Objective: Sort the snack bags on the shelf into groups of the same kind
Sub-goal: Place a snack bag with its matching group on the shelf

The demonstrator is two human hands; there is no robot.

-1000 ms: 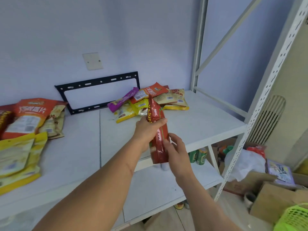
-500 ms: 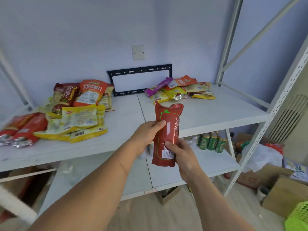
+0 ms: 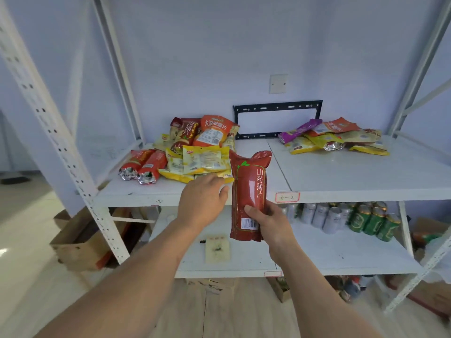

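Note:
My right hand grips the lower end of a long dark red snack bag, held upright in front of the white shelf. My left hand hovers just left of the bag with relaxed fingers and holds nothing. On the shelf's left lie two red tube bags, yellow bags and an orange bag in a pile. At the right lies a mixed pile with a purple bag, orange and yellow bags.
A black wall bracket hangs behind the shelf. The lower shelf carries several silver and green cans and a small card. Cardboard boxes stand on the floor at left; shelf posts flank both sides.
My view swung left, revealing the left pile. My left hand let go of the red bag and moved slightly left; my right hand keeps holding the bag upright.

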